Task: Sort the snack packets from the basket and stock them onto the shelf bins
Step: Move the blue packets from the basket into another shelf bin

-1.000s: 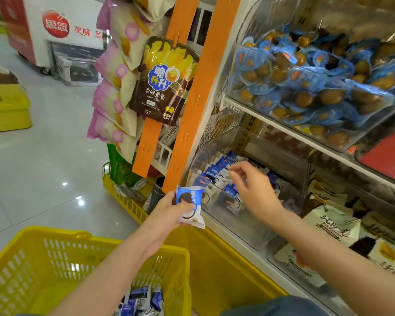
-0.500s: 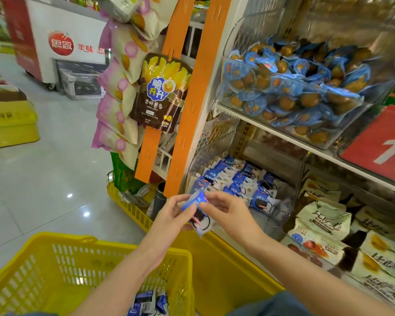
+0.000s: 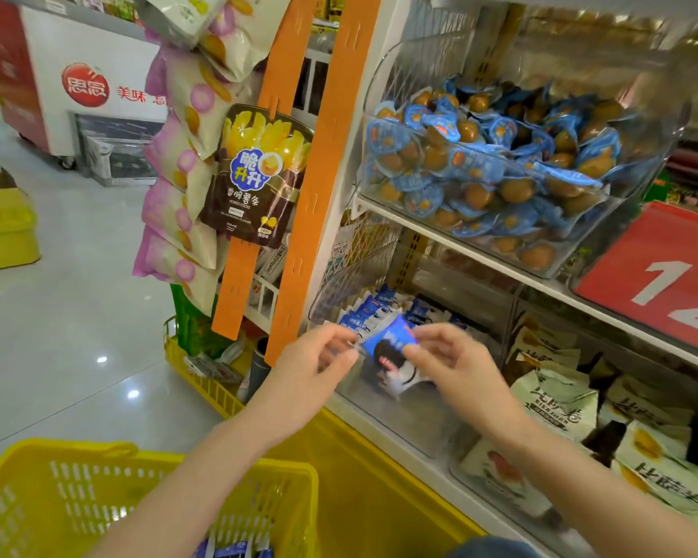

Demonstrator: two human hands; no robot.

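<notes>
Your right hand (image 3: 454,366) pinches the packet (image 3: 391,348) by its right corner, your left hand (image 3: 319,358) nips the other edge. It hangs at the front of the bin (image 3: 403,420), over or just short, blur hides which. Let go early and it drops outside, toward the basket (image 3: 170,457).

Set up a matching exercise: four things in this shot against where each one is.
Things:
1. blue-and-white packet
2. yellow basket
3. brown potato-stick bag
4. blue egg packs

Places:
A. piled in the upper clear bin
B. hanging on the orange strip
C. pinched between left hand and right hand
D. lower left of the view, under the left forearm

Pairs: 1-C, 2-D, 3-B, 4-A
</notes>
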